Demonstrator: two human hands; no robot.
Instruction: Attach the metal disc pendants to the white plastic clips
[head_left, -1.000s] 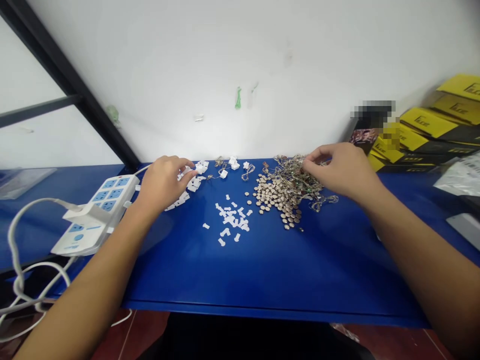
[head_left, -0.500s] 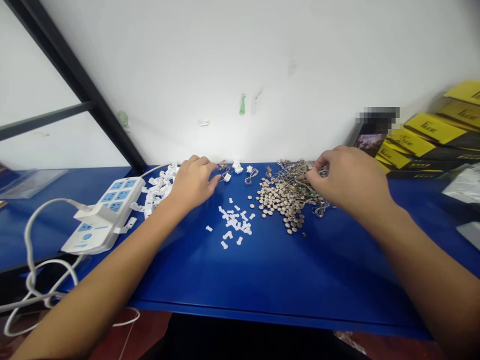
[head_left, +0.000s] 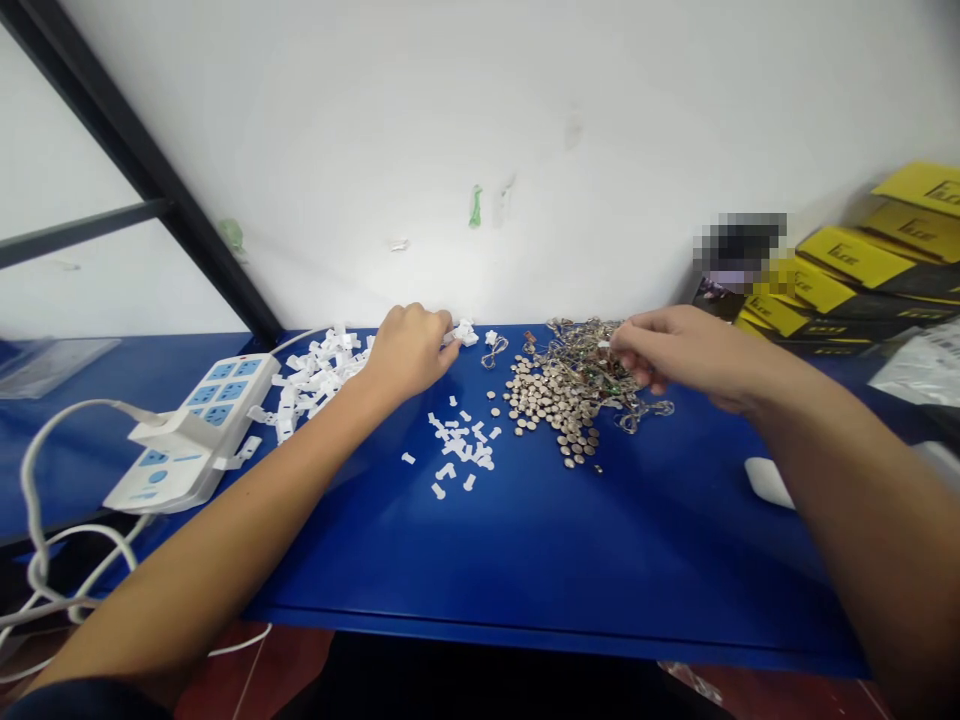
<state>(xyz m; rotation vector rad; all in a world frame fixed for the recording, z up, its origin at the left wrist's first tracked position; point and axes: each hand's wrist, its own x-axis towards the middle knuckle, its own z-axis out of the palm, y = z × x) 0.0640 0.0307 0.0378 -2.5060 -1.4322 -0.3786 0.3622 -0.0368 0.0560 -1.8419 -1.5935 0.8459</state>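
Note:
My left hand (head_left: 412, 352) is curled at the back of the blue table, thumb against the bent fingers; whatever it grips is hidden. Just beyond its fingertips lie white plastic pieces (head_left: 466, 332), and a small bundle of looped wire (head_left: 494, 352) is to their right. My right hand (head_left: 664, 352) pinches a small white piece (head_left: 604, 344) above a tangled heap of thin wires (head_left: 585, 352). Round silvery coin-like discs (head_left: 541, 393) spread in front of that heap. Small white tabs (head_left: 463, 440) are scattered between the hands, nearer to me.
A heap of white plastic parts (head_left: 322, 372) lies left of my left hand, beside a white power strip (head_left: 202, 420) with a looped cable (head_left: 71, 408). Yellow-and-black boxes (head_left: 847, 260) are stacked at the right. A white object (head_left: 766, 482) is partly behind my right forearm.
My left hand has moved slightly right and covers the white piece that lay by its fingers. My right hand has shifted, and a small white piece now shows at its fingertips.

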